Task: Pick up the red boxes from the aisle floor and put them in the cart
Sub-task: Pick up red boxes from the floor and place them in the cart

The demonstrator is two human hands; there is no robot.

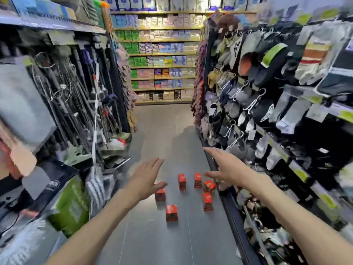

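Several small red boxes stand on the grey aisle floor (164, 134). The nearest red box (171, 212) is in the middle, another red box (160, 194) sits partly under my left hand, and a right-hand box (207, 201) stands by the shelf base. More stand behind at the far boxes (182, 181). My left hand (147, 178) reaches forward above them, fingers spread, holding nothing. My right hand (224, 166) is also stretched out and open, above the right-hand boxes. No cart is in view.
A rack of mops and brushes (76, 104) lines the left side, with green bags (70, 205) low down. Hanging socks and slippers (267, 92) fill the right rack, whose dark base (235, 217) edges the floor. Stocked shelves (162, 54) close the aisle's far end.
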